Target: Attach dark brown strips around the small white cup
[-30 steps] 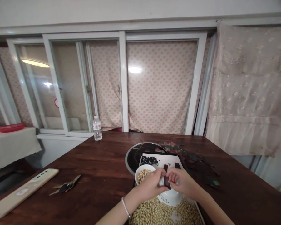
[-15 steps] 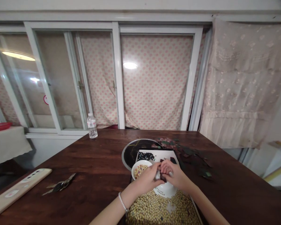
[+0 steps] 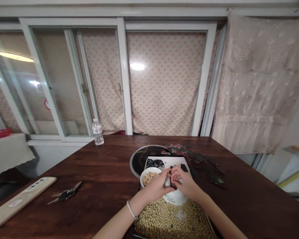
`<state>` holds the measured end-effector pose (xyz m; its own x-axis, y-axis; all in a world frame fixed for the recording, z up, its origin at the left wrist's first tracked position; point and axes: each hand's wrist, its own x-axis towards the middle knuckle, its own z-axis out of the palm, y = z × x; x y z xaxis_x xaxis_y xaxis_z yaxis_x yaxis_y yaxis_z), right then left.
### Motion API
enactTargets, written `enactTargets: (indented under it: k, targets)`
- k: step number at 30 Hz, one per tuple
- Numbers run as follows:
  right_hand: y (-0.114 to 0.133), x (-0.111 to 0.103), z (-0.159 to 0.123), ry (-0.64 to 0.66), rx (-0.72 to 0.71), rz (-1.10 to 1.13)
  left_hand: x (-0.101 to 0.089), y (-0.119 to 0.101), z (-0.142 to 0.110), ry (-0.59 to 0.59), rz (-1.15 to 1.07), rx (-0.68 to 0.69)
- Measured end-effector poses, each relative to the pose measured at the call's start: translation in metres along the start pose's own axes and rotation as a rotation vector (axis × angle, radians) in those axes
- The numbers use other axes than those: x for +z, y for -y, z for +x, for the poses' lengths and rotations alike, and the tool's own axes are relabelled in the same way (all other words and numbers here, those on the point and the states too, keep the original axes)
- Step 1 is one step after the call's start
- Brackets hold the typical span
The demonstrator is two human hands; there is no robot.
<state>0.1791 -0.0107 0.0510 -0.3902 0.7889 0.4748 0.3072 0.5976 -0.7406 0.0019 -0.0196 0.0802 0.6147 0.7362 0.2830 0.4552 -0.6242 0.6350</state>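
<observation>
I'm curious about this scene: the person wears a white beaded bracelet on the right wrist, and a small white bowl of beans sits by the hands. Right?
No: the white beaded bracelet is on the left wrist, as the head view shows. The small white bowl of beans is by the left hand.

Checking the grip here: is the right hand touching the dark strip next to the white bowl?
Touching. The head view shows the fingers of the right hand pressed against the dark strip, which sits between the two hands.

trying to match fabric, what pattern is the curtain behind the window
The curtain is cream with pink dots, seen best in the head view.
</observation>
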Motion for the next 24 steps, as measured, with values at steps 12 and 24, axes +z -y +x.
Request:
enactTargets:
  k: [12, 24]
  targets:
    - [-0.0009, 0.0007, -0.0022, -0.03, -0.039, -0.106, -0.0022, -0.0004, 0.0011, 0.009, 0.005, -0.018]
    - [0.0052, -0.0057, -0.004, -0.029, 0.028, -0.042, -0.0004, 0.0011, 0.0016, 0.004, 0.053, -0.004]
